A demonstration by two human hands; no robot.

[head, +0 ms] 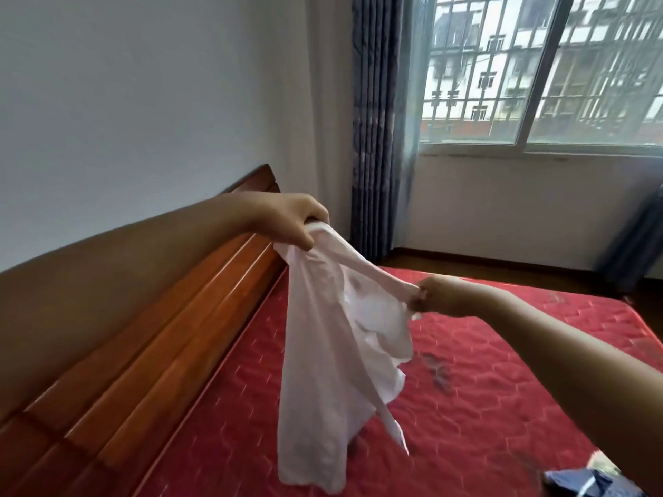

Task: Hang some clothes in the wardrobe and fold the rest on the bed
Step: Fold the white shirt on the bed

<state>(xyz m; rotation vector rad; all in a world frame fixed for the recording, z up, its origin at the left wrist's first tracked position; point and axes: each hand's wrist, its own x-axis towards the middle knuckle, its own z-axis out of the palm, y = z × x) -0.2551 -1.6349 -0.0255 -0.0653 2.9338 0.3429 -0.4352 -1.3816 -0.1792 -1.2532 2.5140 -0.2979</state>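
Garment (pixel 323 371), white, gripped by left hand (pixel 290 224) and right hand (pixel 437 295) over bed (pixel 502 371).

The thin white cloth garment (pixel 323 371) is plain. The quilted red mattress (pixel 484 389) bears stitched wavy lines and dark smudges. The glossy wooden headboard (pixel 143 353) is orange-brown. The pleated fabric curtain (pixel 373 138) is mottled grey-blue. The painted wall (pixel 143 84) is white.

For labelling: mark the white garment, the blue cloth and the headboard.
white garment (pixel 323 371), head view, hanging middle panel
blue cloth (pixel 567 482), head view, its top surface
headboard (pixel 161 335), head view, polished front face
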